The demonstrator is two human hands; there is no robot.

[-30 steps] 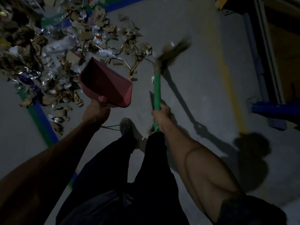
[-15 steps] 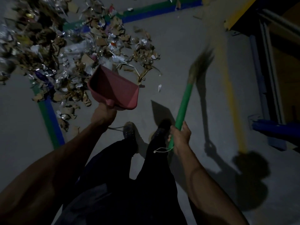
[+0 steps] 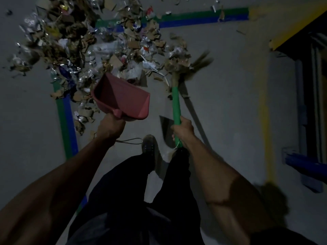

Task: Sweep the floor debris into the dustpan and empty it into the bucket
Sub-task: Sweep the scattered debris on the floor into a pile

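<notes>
The left hand (image 3: 110, 127) grips the red dustpan (image 3: 122, 101) by its handle. The right hand (image 3: 183, 129) is curled round the green-handled broom (image 3: 177, 103), bristles at the debris (image 3: 99, 45) pile's edge on the floor (image 3: 230, 103).

Warehouse or workshop floor, grey concrete (image 3: 221, 106), coloured floor tape (image 3: 194, 19)

Both bare arms reach forward and down from the lower corners. The left hand (image 3: 111, 126) is curled round the dustpan (image 3: 122, 100) handle, knuckles up, wrist straight. The right hand (image 3: 183, 129), just right of the left and level with it, grips the green broom (image 3: 176, 105) handle, thumb side forward. Below the hands, dark-trousered legs and one shoe (image 3: 148, 144) stand between the forearms
</notes>
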